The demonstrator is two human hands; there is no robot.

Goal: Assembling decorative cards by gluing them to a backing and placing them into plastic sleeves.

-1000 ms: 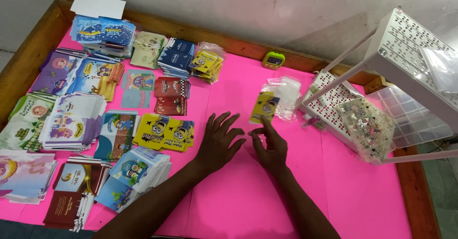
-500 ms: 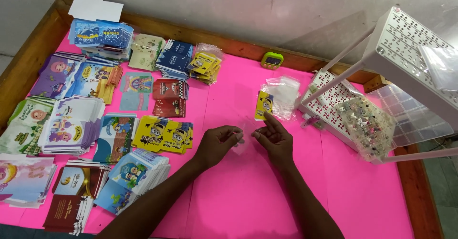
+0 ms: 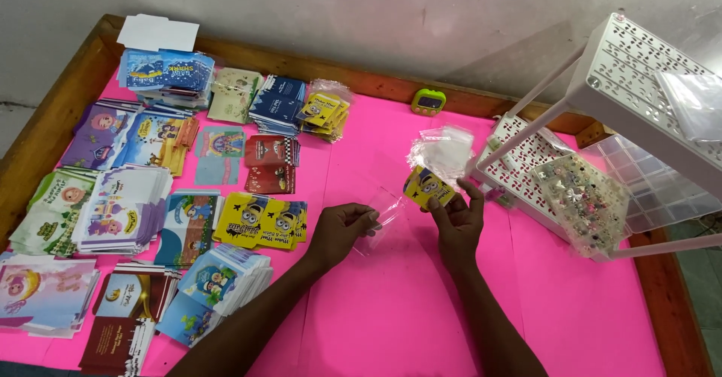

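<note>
My left hand (image 3: 340, 234) pinches a small clear plastic sleeve (image 3: 381, 217) just above the pink table cover (image 3: 391, 302). My right hand (image 3: 456, 223) holds a small yellow cartoon card (image 3: 426, 187) by its lower edge, a short way right of the sleeve. Both hands hover over the middle of the table. A loose heap of clear plastic sleeves (image 3: 442, 151) lies just behind the yellow card.
Stacks of printed cards cover the table's left half, among them yellow cartoon cards (image 3: 262, 220) and blue cards (image 3: 167, 71). A white perforated rack (image 3: 624, 91) stands at the right with a clear compartment box (image 3: 654, 185) and a bag of small trinkets (image 3: 577, 200). A small green timer (image 3: 428, 101) sits at the back edge.
My hands rose off the table. The left hand picked up a clear sleeve and the right hand took hold of the yellow card, lifting it toward the sleeve.
</note>
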